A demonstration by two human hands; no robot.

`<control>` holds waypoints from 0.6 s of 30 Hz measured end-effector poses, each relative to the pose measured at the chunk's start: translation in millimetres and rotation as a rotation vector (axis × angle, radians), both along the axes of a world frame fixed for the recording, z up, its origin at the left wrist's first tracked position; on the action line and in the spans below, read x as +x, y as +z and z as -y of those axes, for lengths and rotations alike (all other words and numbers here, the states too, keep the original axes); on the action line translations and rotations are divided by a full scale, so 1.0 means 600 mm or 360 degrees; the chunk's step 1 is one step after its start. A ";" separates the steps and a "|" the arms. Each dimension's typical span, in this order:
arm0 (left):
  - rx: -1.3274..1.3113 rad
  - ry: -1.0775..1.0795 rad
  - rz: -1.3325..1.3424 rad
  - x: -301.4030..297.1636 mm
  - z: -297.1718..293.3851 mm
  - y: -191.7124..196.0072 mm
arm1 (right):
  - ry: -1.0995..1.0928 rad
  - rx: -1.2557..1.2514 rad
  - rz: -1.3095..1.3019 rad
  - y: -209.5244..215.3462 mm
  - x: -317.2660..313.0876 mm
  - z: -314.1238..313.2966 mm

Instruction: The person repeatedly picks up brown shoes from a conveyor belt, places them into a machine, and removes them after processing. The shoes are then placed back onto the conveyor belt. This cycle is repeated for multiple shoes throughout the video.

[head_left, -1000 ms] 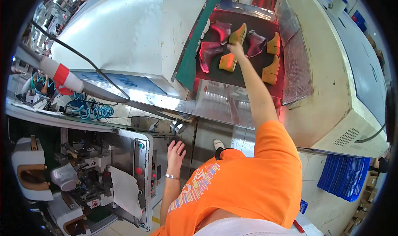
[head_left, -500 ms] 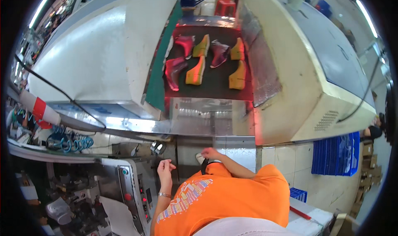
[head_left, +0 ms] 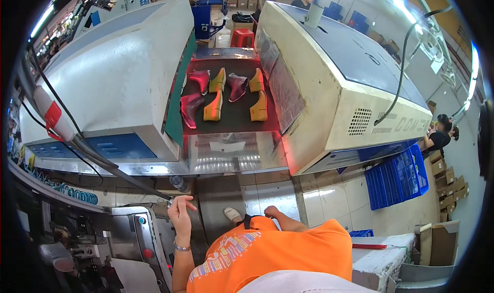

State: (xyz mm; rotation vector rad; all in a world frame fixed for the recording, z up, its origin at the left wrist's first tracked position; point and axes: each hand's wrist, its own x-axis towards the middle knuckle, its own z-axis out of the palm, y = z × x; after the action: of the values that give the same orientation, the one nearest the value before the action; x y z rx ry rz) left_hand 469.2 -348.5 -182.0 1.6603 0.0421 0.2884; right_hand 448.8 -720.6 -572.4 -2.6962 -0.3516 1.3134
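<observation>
While the conveyor belt (head_left: 231,119) carried its load between the two big cream machine housings (head_left: 118,82), both hands sat low, near the person's own body; left hand (head_left: 180,214) was raised in front of the grey control cabinet (head_left: 139,236), fingers (head_left: 186,203) loosely curled, thumb and forefinger close together near the end of a black cable (head_left: 118,172); couldn't tell whether it actually pinched anything, too small to read; a bracelet showed at the wrist. Right hand (head_left: 270,211) was tucked just above the orange shirt (head_left: 272,252), fingers bent, knuckles up; nothing visibly held, but the palm side was hidden, so can't say for sure.

On the belt, well apart from both hands: six shoe pieces in approx. two rows; maroon boot uppers (head_left: 191,108) on the left and centre, yellow-orange shoe lasts (head_left: 213,107) beside them, another orange one (head_left: 260,107) nearer the right housing; red glow along the belt's right edge. A shiny metal plate (head_left: 231,156) fronted the belt end, tiled floor below it, one white shoe tip (head_left: 231,213) showing on the tiles.

Off to the right: a blue plastic crate (head_left: 396,177) by the machine, cardboard boxes (head_left: 445,177) behind, another person (head_left: 440,136) seated near them; a red stool (head_left: 243,37) at the belt's far end.
</observation>
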 end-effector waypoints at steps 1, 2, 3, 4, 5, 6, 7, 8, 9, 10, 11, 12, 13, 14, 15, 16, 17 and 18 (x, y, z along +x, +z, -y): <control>-0.0028 0.0010 -0.0035 -0.013 -0.014 -0.004 | 0.0065 -0.0019 0.0071 -0.039 -0.023 0.013; -0.0048 0.0037 -0.0071 -0.031 -0.034 -0.018 | 0.0150 -0.0026 0.0141 -0.063 -0.031 0.016; -0.0040 0.0035 -0.0106 -0.045 -0.042 -0.028 | 0.0332 -0.0064 0.0065 -0.060 -0.042 0.008; -0.0039 0.0141 -0.0027 -0.056 -0.042 -0.038 | 0.0242 -0.0040 0.0065 -0.057 -0.044 0.001; -0.0041 0.0251 0.0053 -0.065 -0.040 -0.049 | 0.0154 -0.0019 0.0064 -0.053 -0.044 -0.005; -0.0040 0.0355 0.0135 -0.074 -0.044 -0.057 | 0.0063 0.0004 0.0064 -0.051 -0.045 -0.012; -0.0044 0.0407 0.0113 -0.089 -0.054 -0.065 | -0.0025 0.0026 0.0064 -0.049 -0.045 -0.018; -0.0016 0.0406 0.0108 -0.094 -0.056 -0.079 | -0.0170 0.0062 0.0065 -0.052 -0.059 -0.018; -0.0001 0.0479 0.0093 -0.109 -0.074 -0.099 | -0.0242 0.0082 0.0058 -0.049 -0.056 -0.025; 0.0013 0.0553 0.0079 -0.126 -0.089 -0.116 | -0.0313 0.0101 0.0050 -0.045 -0.052 -0.032; -0.0042 0.0564 -0.0083 -0.138 -0.097 -0.118 | -0.0304 0.0124 0.0070 -0.050 -0.049 -0.030; -0.0057 0.0570 -0.0100 -0.146 -0.102 -0.126 | 0.0150 0.0065 0.0118 -0.047 -0.035 -0.042; -0.0068 0.0576 -0.0122 -0.152 -0.105 -0.142 | 0.0327 0.0029 0.0198 -0.039 -0.026 -0.061; -0.0079 0.0589 -0.0150 -0.162 -0.110 -0.151 | 0.0510 -0.0005 0.0274 -0.029 -0.022 -0.078; -0.0158 0.0667 -0.0159 -0.161 -0.098 -0.141 | 0.0143 0.0164 0.0191 -0.024 -0.017 -0.087; -0.0140 0.0677 -0.0197 -0.162 -0.094 -0.131 | -0.0213 0.0324 0.0104 -0.026 -0.015 -0.096; -0.0121 0.0687 -0.0235 -0.165 -0.091 -0.121 | -0.0291 0.0557 0.0092 -0.026 -0.019 -0.097; -0.0088 0.0704 -0.0273 -0.166 -0.090 -0.113 | -0.0188 0.0537 0.0094 -0.005 -0.020 -0.110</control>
State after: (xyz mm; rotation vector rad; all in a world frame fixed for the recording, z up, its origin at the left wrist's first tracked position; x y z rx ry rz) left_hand 369.5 -294.6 -250.0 1.6054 0.5462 0.4727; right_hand 436.7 -654.7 -575.3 -2.4358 -0.3750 1.0383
